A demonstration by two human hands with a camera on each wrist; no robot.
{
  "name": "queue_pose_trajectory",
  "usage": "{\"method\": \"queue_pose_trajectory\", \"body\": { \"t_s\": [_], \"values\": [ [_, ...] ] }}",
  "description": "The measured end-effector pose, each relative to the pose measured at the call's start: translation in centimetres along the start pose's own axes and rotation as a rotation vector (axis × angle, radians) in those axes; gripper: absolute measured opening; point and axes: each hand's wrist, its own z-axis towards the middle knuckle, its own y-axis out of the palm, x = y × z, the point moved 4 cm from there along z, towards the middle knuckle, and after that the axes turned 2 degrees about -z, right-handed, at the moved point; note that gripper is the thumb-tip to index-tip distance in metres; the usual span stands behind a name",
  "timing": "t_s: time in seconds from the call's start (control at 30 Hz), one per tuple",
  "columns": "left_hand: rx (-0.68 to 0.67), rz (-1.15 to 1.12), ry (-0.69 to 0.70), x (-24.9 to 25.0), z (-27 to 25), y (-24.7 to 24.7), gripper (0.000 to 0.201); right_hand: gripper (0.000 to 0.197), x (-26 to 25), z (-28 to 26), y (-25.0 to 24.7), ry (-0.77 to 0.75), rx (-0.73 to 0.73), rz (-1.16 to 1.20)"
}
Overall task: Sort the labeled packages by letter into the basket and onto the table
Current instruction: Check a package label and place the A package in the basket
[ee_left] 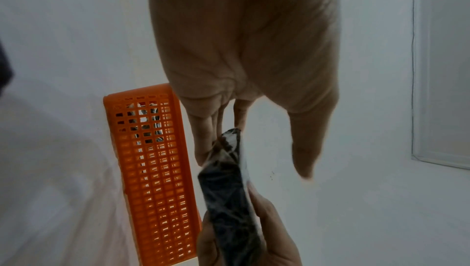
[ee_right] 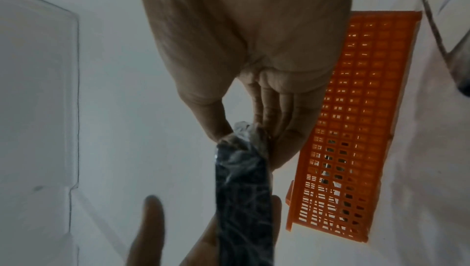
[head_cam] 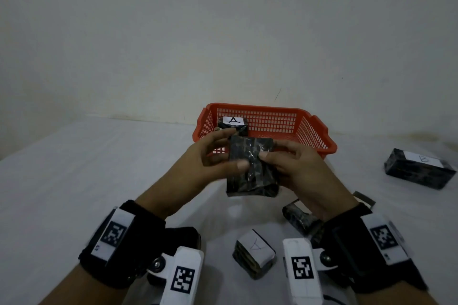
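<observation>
Both hands hold up a dark wrapped package (head_cam: 251, 176) in front of the orange basket (head_cam: 309, 131). My right hand (head_cam: 270, 156) pinches its right edge between thumb and fingers (ee_right: 284, 145). My left hand (head_cam: 230, 151) has its fingers (ee_left: 203, 145) against the package's far side, while its thumb (ee_left: 305, 149) stands apart from it. The face towards me shows no letter. Inside the basket lies a package labeled A (head_cam: 233, 122). On the table at the right sits a package labeled B (head_cam: 418, 168). Near me stands another package labeled A (head_cam: 254, 252).
One more dark package (head_cam: 298, 218) lies on the table (head_cam: 86, 168) under my right wrist, its label hidden. The white-covered table meets a white wall just behind the basket.
</observation>
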Motion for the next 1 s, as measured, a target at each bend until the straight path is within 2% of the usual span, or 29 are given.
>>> {"method": "queue_pose_trajectory", "body": {
  "t_s": [0.1,0.13,0.2,0.4,0.5,0.63,0.7,0.8,0.87,0.93,1.0],
  "values": [
    [0.135,-0.063,0.021,0.2,0.2,-0.6,0.044,0.039,-0.4,-0.2,0.3,-0.094,-0.018,-0.051],
    [0.16,-0.068,0.043,0.2,0.2,-0.8,0.036,0.04,-0.6,-0.3,0.4,-0.118,-0.024,-0.052],
    [0.188,-0.062,0.081,0.3,0.0,-1.1,0.031,0.044,-0.9,-0.4,0.6,-0.146,-0.048,-0.042],
    [0.2,-0.097,0.202,0.5,-0.1,-1.3,0.039,0.041,-1.3,-0.7,0.9,-0.021,-0.08,-0.025],
    [0.173,-0.1,0.252,0.7,-0.2,-1.1,0.04,0.047,-0.9,-0.9,1.0,0.057,-0.121,0.003],
    [0.122,-0.085,0.272,0.8,-0.3,-1.0,0.04,0.034,-0.8,-0.7,0.9,0.039,-0.126,0.035],
    [0.076,-0.046,0.249,0.8,-0.4,-0.7,0.046,0.035,-0.7,-0.4,0.8,0.003,-0.121,0.037],
    [0.012,0.047,0.135,0.4,-0.2,-0.2,0.066,0.054,-0.4,-0.1,0.7,-0.059,-0.141,0.032],
    [0.021,0.111,0.053,0.2,-0.1,-0.2,0.07,0.052,-0.2,0.0,0.5,-0.08,-0.148,0.02],
    [0.039,0.167,0.004,0.0,-0.1,-0.4,0.075,0.062,0.0,0.1,0.4,-0.079,-0.152,0.003],
    [0.002,0.198,-0.004,0.1,-0.2,-0.3,0.068,0.072,0.1,0.1,0.1,-0.083,-0.146,-0.006]
  ]
}}
